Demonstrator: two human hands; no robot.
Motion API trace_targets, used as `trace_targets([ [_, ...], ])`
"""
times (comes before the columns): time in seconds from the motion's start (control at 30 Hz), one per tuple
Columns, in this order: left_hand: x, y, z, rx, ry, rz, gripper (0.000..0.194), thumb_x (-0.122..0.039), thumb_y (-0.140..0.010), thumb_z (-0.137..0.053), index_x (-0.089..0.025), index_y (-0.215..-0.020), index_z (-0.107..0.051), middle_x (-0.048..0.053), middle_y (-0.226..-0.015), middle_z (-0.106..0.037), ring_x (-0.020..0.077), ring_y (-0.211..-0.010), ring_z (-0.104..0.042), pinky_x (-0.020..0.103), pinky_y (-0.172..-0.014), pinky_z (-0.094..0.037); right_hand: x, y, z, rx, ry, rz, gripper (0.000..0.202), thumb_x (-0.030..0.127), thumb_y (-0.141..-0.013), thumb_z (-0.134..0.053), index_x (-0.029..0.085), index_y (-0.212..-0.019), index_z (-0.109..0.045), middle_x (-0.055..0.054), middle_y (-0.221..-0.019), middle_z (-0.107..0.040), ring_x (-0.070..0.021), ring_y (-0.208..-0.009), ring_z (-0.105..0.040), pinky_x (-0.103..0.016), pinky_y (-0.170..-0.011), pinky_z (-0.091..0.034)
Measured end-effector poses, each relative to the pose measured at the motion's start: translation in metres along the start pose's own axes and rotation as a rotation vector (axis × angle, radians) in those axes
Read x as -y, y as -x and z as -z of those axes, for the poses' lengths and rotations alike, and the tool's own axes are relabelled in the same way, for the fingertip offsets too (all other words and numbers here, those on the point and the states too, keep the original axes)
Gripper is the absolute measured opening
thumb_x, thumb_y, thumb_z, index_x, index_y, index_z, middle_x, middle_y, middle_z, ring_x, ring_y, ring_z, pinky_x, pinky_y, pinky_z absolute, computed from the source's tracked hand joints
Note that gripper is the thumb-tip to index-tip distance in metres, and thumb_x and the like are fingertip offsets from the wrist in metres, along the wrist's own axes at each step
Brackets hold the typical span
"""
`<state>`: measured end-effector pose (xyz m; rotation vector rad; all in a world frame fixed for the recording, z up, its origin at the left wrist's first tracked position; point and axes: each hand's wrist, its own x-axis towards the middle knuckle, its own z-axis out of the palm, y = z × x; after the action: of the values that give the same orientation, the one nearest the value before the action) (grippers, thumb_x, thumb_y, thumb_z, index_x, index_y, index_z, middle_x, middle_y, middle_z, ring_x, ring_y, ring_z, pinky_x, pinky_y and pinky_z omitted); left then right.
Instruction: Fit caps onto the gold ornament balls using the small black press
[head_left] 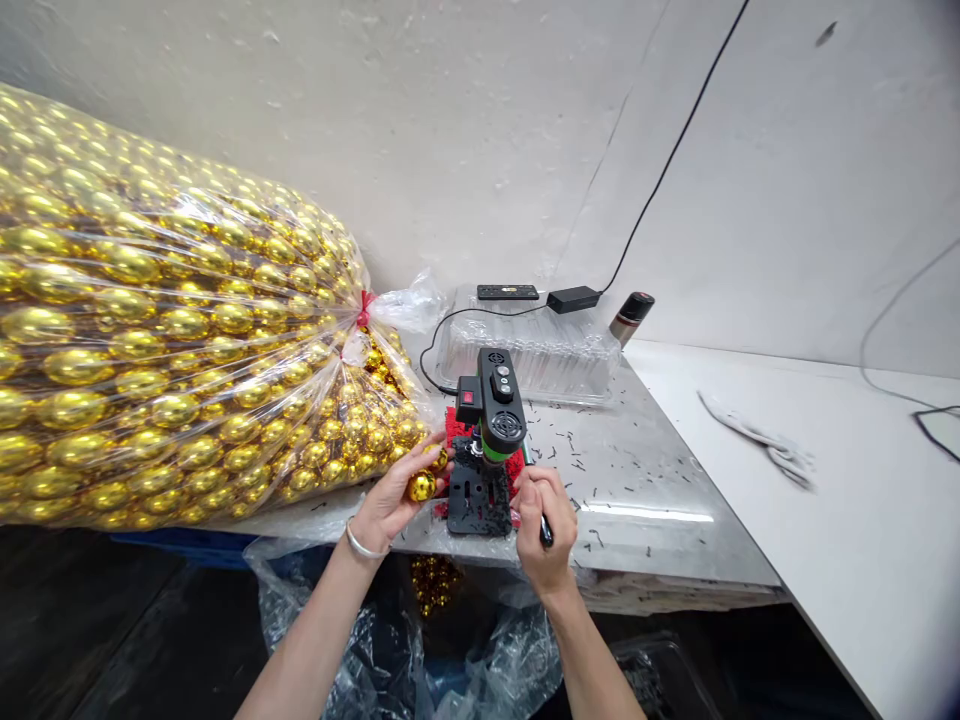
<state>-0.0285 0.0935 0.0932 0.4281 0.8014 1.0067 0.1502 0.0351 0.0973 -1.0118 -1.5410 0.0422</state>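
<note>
My left hand (394,495) is closed around shiny gold balls (421,486), two of which show between the fingers and palm. It is just left of a small black bench drill press (501,405) with a red switch. My right hand (547,525) grips the machine's lever handle (546,535), whose black end sticks out below the fist. Under the drill head lies a black slotted base plate (480,510) strewn with dark shavings. Red material (459,428) shows around the base. What sits directly beneath the drill head is partly hidden.
A huge clear bag (187,330) of gold balls, tied in red, fills the left. Behind the drill stand a clear plastic tray (536,355), a power adapter (574,299) and a bottle (631,318). Gloves (757,437) lie right. More gold balls (435,582) sit below in plastic.
</note>
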Motion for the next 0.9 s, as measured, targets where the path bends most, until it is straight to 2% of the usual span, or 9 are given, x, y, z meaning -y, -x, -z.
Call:
trace_targets([
  [0.13, 0.025, -0.004, -0.002, -0.046, -0.017, 0.097, 0.032, -0.004, -0.071, -0.067, -0.014, -0.102, -0.066, 0.001, -0.07, -0.062, 0.0098, -0.063, -0.064, 0.012, -0.044, -0.045, 0.0, 0.0, 0.002, 0.02, 0.005, -0.008, 0.026, 0.009, -0.089, -0.038, 0.019, -0.066, -0.046, -0.002, -0.069, -0.051, -0.0129, -0.067, -0.051, -0.027, -0.06, -0.041],
  [0.27, 0.037, -0.01, -0.003, -0.102, -0.104, 0.049, 0.023, -0.012, -0.074, -0.071, -0.013, -0.096, -0.066, 0.001, -0.07, -0.064, 0.0075, -0.051, -0.06, 0.014, -0.04, -0.044, 0.0, 0.0, 0.002, 0.028, 0.006, 0.0, 0.027, 0.009, -0.089, -0.038, 0.02, -0.065, -0.046, -0.002, -0.069, -0.051, -0.0132, -0.068, -0.052, -0.028, -0.061, -0.042],
  [0.33, 0.039, -0.012, -0.003, -0.11, -0.124, 0.015, 0.015, -0.016, -0.075, -0.071, -0.012, -0.088, -0.065, 0.003, -0.076, -0.068, 0.0078, -0.052, -0.062, 0.014, -0.041, -0.045, 0.0, -0.001, 0.002, 0.026, 0.01, 0.007, 0.027, 0.009, -0.088, -0.038, 0.02, -0.065, -0.046, -0.001, -0.069, -0.051, -0.0131, -0.068, -0.052, -0.028, -0.061, -0.042],
  [0.43, 0.04, -0.014, -0.002, -0.116, -0.1, 0.015, 0.012, -0.014, -0.075, -0.071, -0.011, -0.086, -0.066, 0.004, -0.076, -0.069, 0.0094, -0.058, -0.065, 0.014, -0.045, -0.048, 0.0, -0.001, 0.002, 0.025, 0.007, 0.013, 0.027, 0.007, -0.088, -0.038, 0.02, -0.065, -0.044, -0.001, -0.068, -0.05, -0.0126, -0.069, -0.051, -0.027, -0.061, -0.041],
  [0.63, 0.042, -0.012, 0.001, -0.127, -0.047, 0.052, 0.022, -0.011, -0.076, -0.068, -0.012, -0.098, -0.068, 0.004, -0.082, -0.07, 0.01, -0.06, -0.066, 0.014, -0.045, -0.047, 0.002, -0.002, 0.003, 0.033, 0.007, 0.009, 0.028, 0.008, -0.088, -0.038, 0.02, -0.064, -0.045, -0.001, -0.067, -0.05, -0.0134, -0.069, -0.052, -0.028, -0.061, -0.042],
  [0.9, 0.048, -0.009, 0.007, -0.107, -0.117, 0.017, 0.031, -0.007, -0.066, -0.075, -0.014, -0.095, -0.069, 0.001, -0.076, -0.069, 0.007, -0.057, -0.062, 0.015, -0.049, -0.046, 0.0, 0.0, 0.002, 0.025, 0.007, 0.011, 0.029, 0.009, -0.088, -0.038, 0.02, -0.063, -0.045, -0.001, -0.066, -0.051, -0.0136, -0.069, -0.053, -0.028, -0.06, -0.042],
])
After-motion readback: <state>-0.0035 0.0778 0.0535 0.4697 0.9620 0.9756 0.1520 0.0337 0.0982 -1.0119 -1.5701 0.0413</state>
